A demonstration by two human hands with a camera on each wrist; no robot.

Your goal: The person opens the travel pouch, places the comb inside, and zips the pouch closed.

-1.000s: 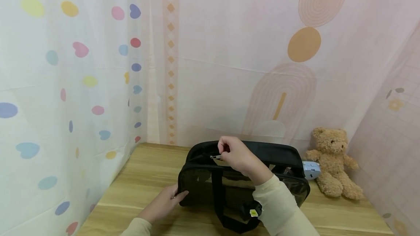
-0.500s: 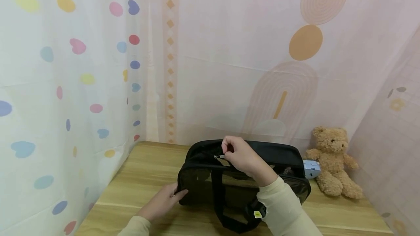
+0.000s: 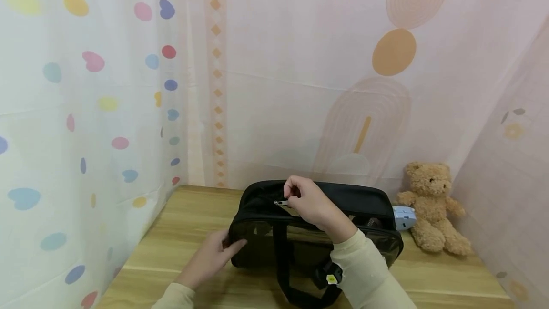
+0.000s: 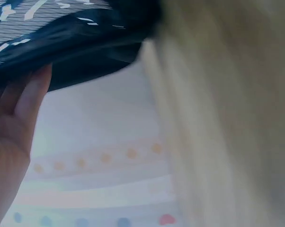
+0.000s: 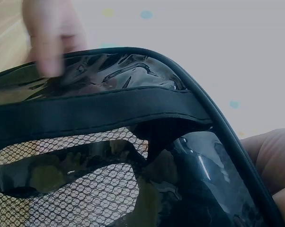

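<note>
A black bag (image 3: pixel 257 249) with see-through panels lies on the wooden table, its top partly open along the zip. My right hand (image 3: pixel 310 204) pinches the metal zipper pull (image 3: pixel 281 202) near the left end of the top opening. At the bag's left end my left hand (image 3: pixel 210 255) grips the edge, thumb on the front panel and fingers behind it. The left wrist view shows its fingers (image 4: pixel 34 94) against the bag's dark edge. Mesh (image 5: pixel 102 189) shows through the bag's clear panel in the right wrist view. A black carrying strap (image 3: pixel 280 256) droops down the front.
Right of the bag sits a brown teddy bear (image 3: pixel 431 211), with a light blue object (image 3: pixel 404 217) between them. Patterned curtains (image 3: pixel 274 108) rise behind the wooden table (image 3: pixel 193 213). A small black device with a yellow label (image 3: pixel 332 278) is beside my right sleeve.
The view has shifted slightly. My left hand has edged up a little along the bag's end; the right hand keeps its pinch on the zipper pull, which stands almost where it was.
</note>
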